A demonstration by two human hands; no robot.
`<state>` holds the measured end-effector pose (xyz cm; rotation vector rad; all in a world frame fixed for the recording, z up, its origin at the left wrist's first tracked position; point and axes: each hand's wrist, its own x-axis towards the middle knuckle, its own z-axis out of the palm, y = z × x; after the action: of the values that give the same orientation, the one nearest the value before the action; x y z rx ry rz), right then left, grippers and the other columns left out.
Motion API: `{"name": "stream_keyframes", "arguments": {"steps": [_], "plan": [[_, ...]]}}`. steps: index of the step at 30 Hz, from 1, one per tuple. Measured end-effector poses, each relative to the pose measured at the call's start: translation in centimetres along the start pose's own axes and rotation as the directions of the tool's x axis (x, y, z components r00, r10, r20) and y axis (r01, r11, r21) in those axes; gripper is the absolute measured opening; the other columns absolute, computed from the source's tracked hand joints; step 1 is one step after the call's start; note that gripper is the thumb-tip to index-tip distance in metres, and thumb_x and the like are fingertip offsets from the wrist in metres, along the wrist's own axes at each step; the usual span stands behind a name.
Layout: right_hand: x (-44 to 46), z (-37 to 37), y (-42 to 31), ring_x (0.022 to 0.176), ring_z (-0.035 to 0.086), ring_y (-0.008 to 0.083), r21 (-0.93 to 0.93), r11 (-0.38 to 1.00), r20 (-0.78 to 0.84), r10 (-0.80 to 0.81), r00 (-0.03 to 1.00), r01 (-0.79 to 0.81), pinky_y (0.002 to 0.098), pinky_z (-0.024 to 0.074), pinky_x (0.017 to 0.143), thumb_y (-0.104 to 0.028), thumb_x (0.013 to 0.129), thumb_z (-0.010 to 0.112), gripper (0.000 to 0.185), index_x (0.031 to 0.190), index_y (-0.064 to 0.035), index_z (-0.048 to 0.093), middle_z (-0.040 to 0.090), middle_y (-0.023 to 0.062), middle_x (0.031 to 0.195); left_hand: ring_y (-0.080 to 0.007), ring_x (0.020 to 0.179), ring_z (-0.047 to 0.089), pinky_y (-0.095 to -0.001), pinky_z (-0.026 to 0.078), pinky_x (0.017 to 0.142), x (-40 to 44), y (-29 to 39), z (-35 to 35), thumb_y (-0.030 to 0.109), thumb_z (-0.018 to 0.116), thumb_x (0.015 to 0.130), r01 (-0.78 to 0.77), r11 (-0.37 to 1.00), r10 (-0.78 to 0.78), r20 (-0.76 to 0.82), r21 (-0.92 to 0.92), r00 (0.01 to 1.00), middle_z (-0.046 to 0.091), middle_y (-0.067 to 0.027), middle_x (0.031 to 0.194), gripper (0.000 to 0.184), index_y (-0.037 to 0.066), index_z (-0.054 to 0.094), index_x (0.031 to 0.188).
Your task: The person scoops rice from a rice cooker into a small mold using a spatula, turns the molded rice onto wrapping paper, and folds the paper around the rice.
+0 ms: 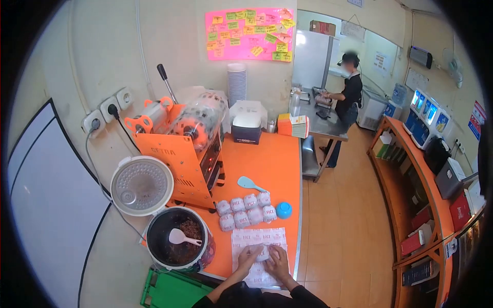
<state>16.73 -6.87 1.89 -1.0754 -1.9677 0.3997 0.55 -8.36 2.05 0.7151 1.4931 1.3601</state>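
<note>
Nine rounded, red-printed white paper-wrapped bundles (241, 220): eight in two rows of four, one between two bare hands, left hand (249, 257) and right hand (278, 262). Two flat plastic paddles: one light-blue paddle (247, 182), one pale-pink paddle (177, 236). One small round blue cup (283, 210). One round dark-lined cooker pot (158, 237), one round white lid (138, 187). Three white wall sockets (124, 97), two holding plugs (112, 109). One black-clad co-worker (351, 92).

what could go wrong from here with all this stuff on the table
The blue cup stands near the right edge of the orange table; a stray elbow might knock it off. The left hand and right hand press a wrapped bundle, so its paper could tear. The cooker pot is open, so something might drop in.
</note>
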Motion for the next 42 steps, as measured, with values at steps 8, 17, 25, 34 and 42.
{"name": "stream_keyframes", "arguments": {"steps": [8,17,25,34,42], "plan": [[4.1,-1.7,-1.3,0.106,0.062,0.0268,-0.137,0.904,0.081,-0.397,0.914,0.404,0.0421,0.0496,0.095,0.003,0.064,0.063,0.039,0.103,-0.0035,0.065,0.066,0.0107,0.111,-0.0201,0.104,0.06,-0.0319,0.051,0.084,0.1,1.2,1.2,0.025,0.085,0.072,0.375,0.89,-0.354,0.127,-0.259,0.927,0.059,-0.0128,0.118,0.065,0.0,0.053,0.123],[5.1,1.1,-4.7,0.086,0.069,0.031,0.218,0.975,-0.06,0.056,0.997,-0.042,0.0348,0.0534,0.074,0.014,0.071,0.052,0.05,0.115,-0.0043,0.066,0.068,0.0179,0.1,-0.027,0.117,0.052,-0.0352,0.043,0.1,3.1,-4.2,0.1,-0.011,0.074,0.062,-0.161,0.925,0.222,0.145,-0.345,0.964,0.052,-0.0155,0.125,0.08,0.001,0.045,0.135],[4.6,1.0,-5.2,0.106,0.062,0.0204,0.498,0.72,0.272,0.4,0.875,-0.484,0.0321,0.0475,0.089,-0.014,0.096,0.052,0.038,0.133,-0.0055,0.055,0.062,0.0209,0.124,-0.0256,0.113,0.055,-0.042,0.046,0.095,10.6,-15.0,0.4,0.036,0.058,0.09,0.163,0.75,-0.102,0.132,-0.641,0.986,0.055,-0.0121,0.119,0.049,0.012,0.047,0.132],[4.6,0.7,3.7,0.095,0.064,0.0202,0.336,0.605,0.388,0.609,0.692,-0.722,0.0383,0.0504,0.082,-0.019,0.088,0.061,0.03,0.114,-0.0057,0.067,0.068,0.01,0.108,-0.0231,0.097,0.058,-0.0434,0.049,0.079,10.3,-3.0,1.5,0.02,0.07,0.081,-0.006,0.999,0.018,0.243,-0.052,0.97,0.056,-0.0131,0.11,0.046,0.005,0.054,0.122],[17.2,0.8,11.3,0.111,0.053,0.0451,-0.498,0.865,0.161,0.156,0.975,-0.056,0.0517,0.0493,0.089,-0.018,0.071,0.07,0.068,0.134,-0.0344,0.049,0.044,0.0212,0.133,-0.0271,0.077,0.055,-0.0385,0.047,0.07,8.8,-5.6,7.8,0.033,0.085,0.069,-0.795,0.287,0.795,0.33,0.535,0.509,0.058,-0.0108,0.084,0.041,0.005,0.058,0.083]]}}
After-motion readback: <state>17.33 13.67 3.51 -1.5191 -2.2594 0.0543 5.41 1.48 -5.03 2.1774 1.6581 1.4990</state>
